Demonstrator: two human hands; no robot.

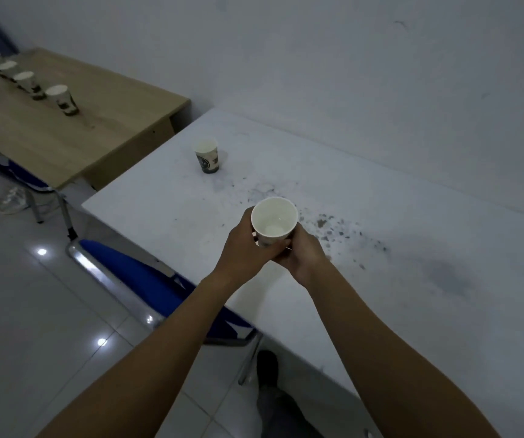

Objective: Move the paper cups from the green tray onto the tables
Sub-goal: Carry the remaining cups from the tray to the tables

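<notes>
An empty white paper cup [274, 221] with a dark printed band is held upright over the white table [380, 279]. My left hand [244, 245] wraps its left side and my right hand [301, 252] its right side and base. A second paper cup [207, 154] stands upright farther back on the white table. Several more cups [61, 98] stand in a row on the wooden table [49, 134] at the left. The green tray is out of view.
A blue chair [146, 279] is tucked under the white table's near-left edge, and another blue chair [30, 181] sits under the wooden table. Dark specks and stains mark the white tabletop. A white wall runs behind both tables. My foot [268, 368] is on the tiled floor.
</notes>
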